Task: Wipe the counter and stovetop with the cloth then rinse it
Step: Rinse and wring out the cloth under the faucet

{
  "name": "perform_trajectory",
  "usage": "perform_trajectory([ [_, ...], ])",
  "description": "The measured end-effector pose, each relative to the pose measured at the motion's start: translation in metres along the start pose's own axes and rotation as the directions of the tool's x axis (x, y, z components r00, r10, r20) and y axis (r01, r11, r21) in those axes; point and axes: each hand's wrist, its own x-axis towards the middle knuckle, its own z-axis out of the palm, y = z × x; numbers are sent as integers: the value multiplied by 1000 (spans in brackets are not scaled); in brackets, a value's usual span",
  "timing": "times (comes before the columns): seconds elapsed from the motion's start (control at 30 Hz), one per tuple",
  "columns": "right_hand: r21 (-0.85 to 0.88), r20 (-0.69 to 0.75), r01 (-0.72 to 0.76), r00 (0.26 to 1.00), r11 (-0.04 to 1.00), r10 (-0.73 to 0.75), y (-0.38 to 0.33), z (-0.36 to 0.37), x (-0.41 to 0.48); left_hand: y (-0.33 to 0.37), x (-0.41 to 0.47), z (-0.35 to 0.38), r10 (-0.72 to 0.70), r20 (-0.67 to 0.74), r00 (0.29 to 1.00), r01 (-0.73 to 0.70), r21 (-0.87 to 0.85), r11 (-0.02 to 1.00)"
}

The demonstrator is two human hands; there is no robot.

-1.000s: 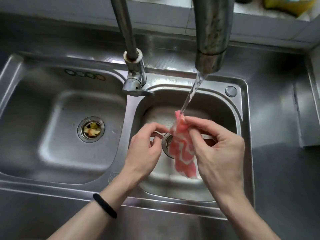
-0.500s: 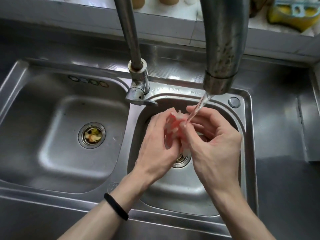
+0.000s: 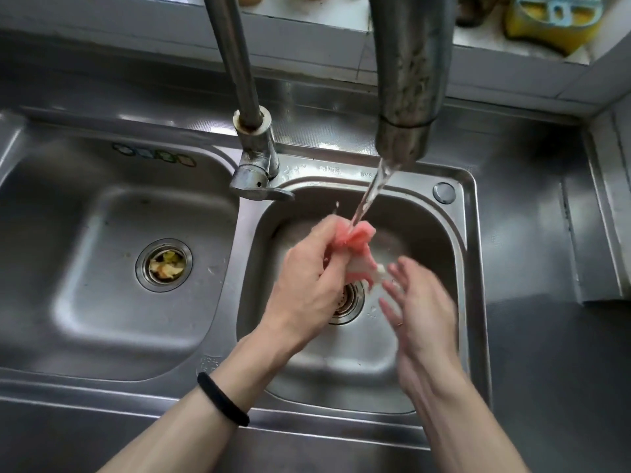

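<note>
The pink and white cloth (image 3: 359, 249) hangs bunched over the right basin (image 3: 440, 233) of a steel double sink. Water runs from the tap spout (image 3: 408, 97) onto its top. My left hand (image 3: 309, 285) grips the cloth's upper part from the left. My right hand (image 3: 418, 305) is blurred, fingers fairly straight, fingertips at the cloth's lower white corner; whether they pinch it I cannot tell. The basin drain (image 3: 348, 302) shows between my hands.
The left basin (image 3: 68, 268) has a drain strainer (image 3: 164, 264) holding food scraps. The tap base and lever (image 3: 256, 165) stand between the basins. A yellow sponge holder (image 3: 553, 18) sits on the back ledge. Steel counter (image 3: 553, 336) runs to the right.
Both hands were pressed together round the cloth under the stream. Now my right hand has dropped lower and apart, and the cloth hangs longer from my left hand.
</note>
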Motion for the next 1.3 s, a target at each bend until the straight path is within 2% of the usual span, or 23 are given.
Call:
perform_trajectory([
  [0.07, -22, 56, -311, 949, 950, 311, 19, 7, 15, 7, 2, 2, 32, -17, 999, -32, -49, 998],
  [0.13, -4, 195, -490, 854, 872, 482, 34, 17, 26, 12, 4, 1, 23, -15, 1000, -24, -85, 996],
  [0.2, 77, 367, -566, 781, 820, 505, 41, 28, 35, 14, 5, -2, -5, -31, 1000, 2, -102, 995],
  [0.27, 153, 504, -586, 739, 795, 447, 38, 39, 37, 13, 4, -4, -19, -50, 999, 14, -107, 994],
  [0.4, 280, 624, -650, 683, 707, 381, 26, 51, 34, 11, 1, -10, 47, -139, 989, -49, -10, 999],
  [0.47, 312, 606, -683, 678, 660, 415, 22, 55, 30, 9, 0, -14, 64, -167, 984, -54, 60, 997],
  [0.6, 337, 544, -690, 698, 641, 466, 13, 65, 26, 5, 1, -18, 69, -206, 976, -43, 124, 991],
  [0.8, 360, 544, -683, 707, 636, 451, 6, 73, 25, 4, 3, -25, 62, -232, 971, -24, 163, 986],
  [0.97, 329, 525, -687, 704, 648, 479, 6, 71, 24, -4, 2, -30, 27, -273, 962, 9, 130, 991],
  [1.07, 248, 503, -677, 701, 693, 505, 5, 77, 23, -7, 3, -30, 19, -314, 949, 17, 111, 994],
  [1.2, 21, 461, -582, 727, 813, 508, 9, 88, 23, -7, 5, -27, 46, -340, 939, -16, 91, 996],
  [1.3, -78, 469, -555, 713, 829, 521, 8, 85, 24, -8, 9, -24, 14, -341, 940, -1, 40, 999],
])
